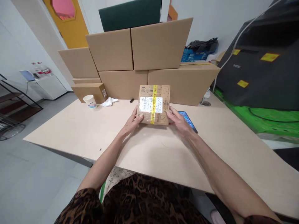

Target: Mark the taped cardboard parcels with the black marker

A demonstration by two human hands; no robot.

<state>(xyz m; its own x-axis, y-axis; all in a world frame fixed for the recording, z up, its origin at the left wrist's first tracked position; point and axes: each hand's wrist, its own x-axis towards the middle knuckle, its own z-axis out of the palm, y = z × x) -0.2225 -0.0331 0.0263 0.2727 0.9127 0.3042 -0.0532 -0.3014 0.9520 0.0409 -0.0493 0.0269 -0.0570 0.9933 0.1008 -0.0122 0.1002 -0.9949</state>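
Between my two hands is a small cardboard box (146,119), tilted up so its labelled face points toward me. A white shipping label and a strip of yellow tape cover part of that face. My left hand (133,122) is closed on the lower left side, thumb on the front. My right hand (178,120) grips the lower right side, its fingers partly hidden behind the box. A phone or tablet with a blue screen (188,120) lies on the table (144,149) just beyond my right hand and is partly covered by it.
Large cardboard boxes (161,45) are stacked along the table's back, with a dark green box (130,15) on top. At the back left are a paper cup (90,101), crumpled tissue (109,102) and a small black object (131,100). A dark covered machine (257,71) stands right.
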